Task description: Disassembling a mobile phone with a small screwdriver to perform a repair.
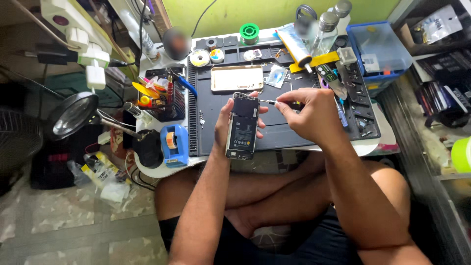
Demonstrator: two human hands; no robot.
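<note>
My left hand [224, 123] holds an opened phone [243, 126] upright over the dark work mat [216, 122], its back off and the black battery showing. My right hand [306, 114] grips a small screwdriver [271, 102] whose tip touches the phone's upper right edge. A gold-coloured back cover [237, 78] lies flat on the mat just beyond the phone.
A blue tape dispenser [173, 145] and a tool holder [164, 100] stand left of the mat. A magnifier lamp [73, 114] hangs at the left. Solder reel [249, 32], glue tube [296, 45], bottles and a blue plastic box [380, 49] crowd the back and right. My crossed legs lie under the small table.
</note>
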